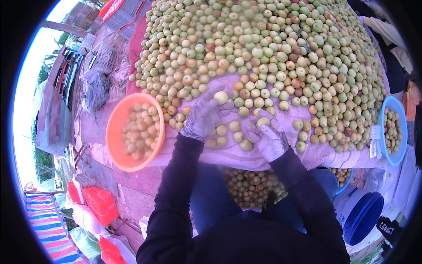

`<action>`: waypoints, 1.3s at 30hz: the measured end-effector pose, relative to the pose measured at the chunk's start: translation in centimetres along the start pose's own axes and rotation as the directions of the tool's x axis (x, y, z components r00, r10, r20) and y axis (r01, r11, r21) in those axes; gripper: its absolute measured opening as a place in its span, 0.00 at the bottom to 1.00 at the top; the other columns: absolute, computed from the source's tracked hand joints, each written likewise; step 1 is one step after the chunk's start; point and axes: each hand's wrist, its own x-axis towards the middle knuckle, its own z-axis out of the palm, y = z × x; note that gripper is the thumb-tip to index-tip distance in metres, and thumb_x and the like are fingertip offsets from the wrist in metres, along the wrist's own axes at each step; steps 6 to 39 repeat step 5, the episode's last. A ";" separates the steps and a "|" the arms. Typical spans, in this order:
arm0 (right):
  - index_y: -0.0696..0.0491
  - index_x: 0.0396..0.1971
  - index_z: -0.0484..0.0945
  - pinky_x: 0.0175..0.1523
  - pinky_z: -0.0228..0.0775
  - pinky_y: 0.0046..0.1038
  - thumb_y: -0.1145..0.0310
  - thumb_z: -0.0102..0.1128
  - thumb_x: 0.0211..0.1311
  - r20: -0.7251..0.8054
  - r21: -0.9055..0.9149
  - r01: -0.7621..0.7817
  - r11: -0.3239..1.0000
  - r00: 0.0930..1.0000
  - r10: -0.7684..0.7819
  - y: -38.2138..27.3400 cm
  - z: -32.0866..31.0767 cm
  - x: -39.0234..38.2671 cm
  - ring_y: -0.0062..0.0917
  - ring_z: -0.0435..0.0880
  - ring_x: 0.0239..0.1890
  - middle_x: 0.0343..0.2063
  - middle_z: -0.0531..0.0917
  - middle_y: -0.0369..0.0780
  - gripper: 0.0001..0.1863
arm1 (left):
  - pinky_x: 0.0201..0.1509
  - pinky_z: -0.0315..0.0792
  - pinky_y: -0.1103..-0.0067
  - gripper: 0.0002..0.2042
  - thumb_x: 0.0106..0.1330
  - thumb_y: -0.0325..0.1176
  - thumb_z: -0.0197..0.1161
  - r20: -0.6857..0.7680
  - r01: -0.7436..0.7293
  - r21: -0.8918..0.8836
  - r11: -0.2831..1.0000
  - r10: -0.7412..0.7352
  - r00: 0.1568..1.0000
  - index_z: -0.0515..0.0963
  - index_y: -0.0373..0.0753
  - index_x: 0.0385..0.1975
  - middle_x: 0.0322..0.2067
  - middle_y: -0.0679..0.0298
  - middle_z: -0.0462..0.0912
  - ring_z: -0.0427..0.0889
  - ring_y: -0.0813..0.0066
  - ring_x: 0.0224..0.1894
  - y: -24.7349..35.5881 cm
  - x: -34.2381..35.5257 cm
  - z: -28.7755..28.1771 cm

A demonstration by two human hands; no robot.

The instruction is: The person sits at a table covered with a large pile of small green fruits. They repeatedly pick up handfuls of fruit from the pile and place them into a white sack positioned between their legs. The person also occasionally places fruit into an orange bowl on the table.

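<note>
Both hands wear pale, thin gloves and work at the near edge of a large heap of small round green-yellow fruit [246, 37], some flushed reddish. My left hand [203, 118] is closed on one pale fruit [221, 97], held by the thumb and fingers. My right hand [271, 140] grips another greenish fruit [263, 121] at its fingertips. Between the hands, several loose fruits [235, 126] lie on the pale pinkish cloth [281, 115]. Close to the left of my left hand, an orange basin [113, 136] holds many fruits.
A light blue basin [401, 152] with fruit stands at the right edge beside the heap. More fruit [252, 187] sits below the cloth edge, between my legs. A dark blue bucket [364, 218] lies lower right. Plastic crates [105, 57] stand upper left. Another person's sleeve [384, 31] shows upper right.
</note>
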 end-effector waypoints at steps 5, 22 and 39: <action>0.52 0.55 0.60 0.51 0.70 0.37 0.68 0.58 0.57 -0.059 -0.113 -0.058 0.992 0.997 0.052 -0.4 -0.4 0.0 0.35 0.76 0.46 0.48 0.70 0.45 0.27 | 0.49 0.72 0.80 0.28 0.60 0.37 0.60 -0.159 0.112 0.477 0.872 -0.040 0.986 0.60 0.35 0.58 0.47 0.57 0.74 0.77 0.70 0.44 -0.1 0.2 -1.0; 0.52 0.55 0.60 0.51 0.70 0.37 0.68 0.58 0.57 -0.059 -0.113 -0.058 0.992 0.997 0.052 -0.4 -0.4 0.0 0.35 0.76 0.46 0.48 0.70 0.45 0.27 | 0.49 0.72 0.80 0.28 0.60 0.37 0.60 -0.159 0.112 0.477 0.872 -0.040 0.986 0.60 0.35 0.58 0.47 0.57 0.74 0.77 0.70 0.44 -0.1 0.2 -1.0; 0.52 0.55 0.60 0.51 0.70 0.37 0.68 0.58 0.57 -0.059 -0.113 -0.058 0.992 0.997 0.052 -0.4 -0.4 0.0 0.35 0.76 0.46 0.48 0.70 0.45 0.27 | 0.49 0.72 0.80 0.28 0.60 0.37 0.60 -0.159 0.112 0.477 0.872 -0.040 0.986 0.60 0.35 0.58 0.47 0.57 0.74 0.77 0.70 0.44 -0.1 0.2 -1.0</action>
